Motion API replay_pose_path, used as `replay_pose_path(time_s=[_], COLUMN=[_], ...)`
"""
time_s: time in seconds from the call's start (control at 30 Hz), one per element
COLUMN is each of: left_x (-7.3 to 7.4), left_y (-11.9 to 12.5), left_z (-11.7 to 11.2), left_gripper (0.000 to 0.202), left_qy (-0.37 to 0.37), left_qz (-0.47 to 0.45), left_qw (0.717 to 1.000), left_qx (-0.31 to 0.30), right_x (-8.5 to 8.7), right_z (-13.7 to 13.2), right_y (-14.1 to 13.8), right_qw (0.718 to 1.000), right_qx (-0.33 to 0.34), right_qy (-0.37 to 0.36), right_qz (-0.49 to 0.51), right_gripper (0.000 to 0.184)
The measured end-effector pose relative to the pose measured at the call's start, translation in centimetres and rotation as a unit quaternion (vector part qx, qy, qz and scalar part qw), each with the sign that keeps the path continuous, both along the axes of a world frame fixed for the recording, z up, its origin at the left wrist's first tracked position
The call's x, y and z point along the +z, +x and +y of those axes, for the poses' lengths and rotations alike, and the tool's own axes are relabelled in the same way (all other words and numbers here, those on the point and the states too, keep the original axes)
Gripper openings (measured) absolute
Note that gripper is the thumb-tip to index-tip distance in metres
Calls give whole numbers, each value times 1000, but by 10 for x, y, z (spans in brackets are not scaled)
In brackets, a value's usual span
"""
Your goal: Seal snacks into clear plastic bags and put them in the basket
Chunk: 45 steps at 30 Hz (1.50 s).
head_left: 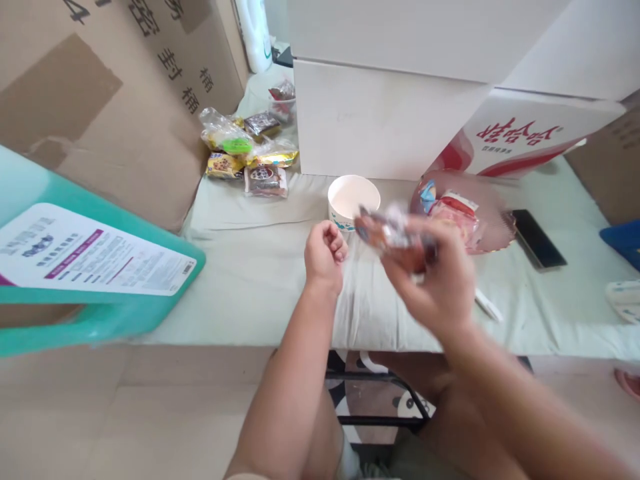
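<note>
My right hand (447, 277), smeared a little by motion, grips a shiny snack packet (393, 237) with dark and reddish-brown parts. It holds the packet in the air in front of a white paper bowl (354, 197), covering part of the bowl's right side. The bowl stands upright and has a blue-green pattern low on its wall. My left hand (325, 257) is curled into a loose fist just in front of the bowl, with nothing visible in it. Behind my right hand, a pink scalloped plate (493, 227) carries several wrapped snacks (457, 213).
Several snack packets (265, 180) lie at the back left. A green jug (170, 280) and a large cardboard box (150, 153) stand left. White boxes (370, 120) form the back. A phone (539, 240) and a white pen-like object (487, 305) lie right.
</note>
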<state>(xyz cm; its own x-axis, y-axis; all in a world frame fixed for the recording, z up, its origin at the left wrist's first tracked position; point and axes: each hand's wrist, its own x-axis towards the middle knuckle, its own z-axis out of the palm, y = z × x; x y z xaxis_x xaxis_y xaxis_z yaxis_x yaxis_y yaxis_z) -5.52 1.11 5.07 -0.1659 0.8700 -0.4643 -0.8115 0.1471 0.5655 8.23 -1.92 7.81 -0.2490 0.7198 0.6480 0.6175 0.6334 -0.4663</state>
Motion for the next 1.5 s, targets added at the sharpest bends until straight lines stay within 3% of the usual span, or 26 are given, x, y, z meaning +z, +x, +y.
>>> replay_pose_path(time_s=[0.07,0.17,0.27,0.33,0.4,0.57,0.73,0.83,0.97,1.1,1.3,1.43,1.5], left_x=[-5,-16,-28,-34,-39,-48,-53,-56,-55,-51,-57,-52,-47], left_y=[10,30,51,64,75,91,91,89,90,90,85,88,90], left_z=[1,-2,-12,-17,-16,0,2,-2,-6,-9,-9,-11,-12], left_gripper=[26,26,20,35,46,55,55,66,84,57,18,10,16], left_qy=[0,7,19,19,30,64,104,109,88,63,74,106,111], left_qz=[44,148,235,224,179,162,209,237,240,220,224,247,293], left_qw=[999,987,948,912,896,927,893,874,889,910,900,908,902], left_qx=[-30,-70,-214,-344,-406,-334,-385,-409,-381,-346,-367,-322,-298], right_x=[-41,-86,-102,-106,-108,-104,-96,-94,-90,-86,-92,-96,-98], right_z=[-30,-38,-23,-14,-11,-13,-4,-1,-3,-7,-17,-23,-24], right_y=[37,72,90,98,102,111,131,140,142,139,143,144,142], right_qw=[998,995,988,986,989,997,992,995,996,998,998,997,998], right_qx=[-53,-77,-68,-72,-67,-5,-96,-82,-56,-48,4,24,18], right_qy=[-7,53,134,149,129,80,51,24,36,-7,-55,-60,-49], right_qz=[25,41,20,0,-17,10,58,55,56,50,11,-30,-42], right_gripper=[40,37,35,34,36,28,33,25,17,16,17,22,23])
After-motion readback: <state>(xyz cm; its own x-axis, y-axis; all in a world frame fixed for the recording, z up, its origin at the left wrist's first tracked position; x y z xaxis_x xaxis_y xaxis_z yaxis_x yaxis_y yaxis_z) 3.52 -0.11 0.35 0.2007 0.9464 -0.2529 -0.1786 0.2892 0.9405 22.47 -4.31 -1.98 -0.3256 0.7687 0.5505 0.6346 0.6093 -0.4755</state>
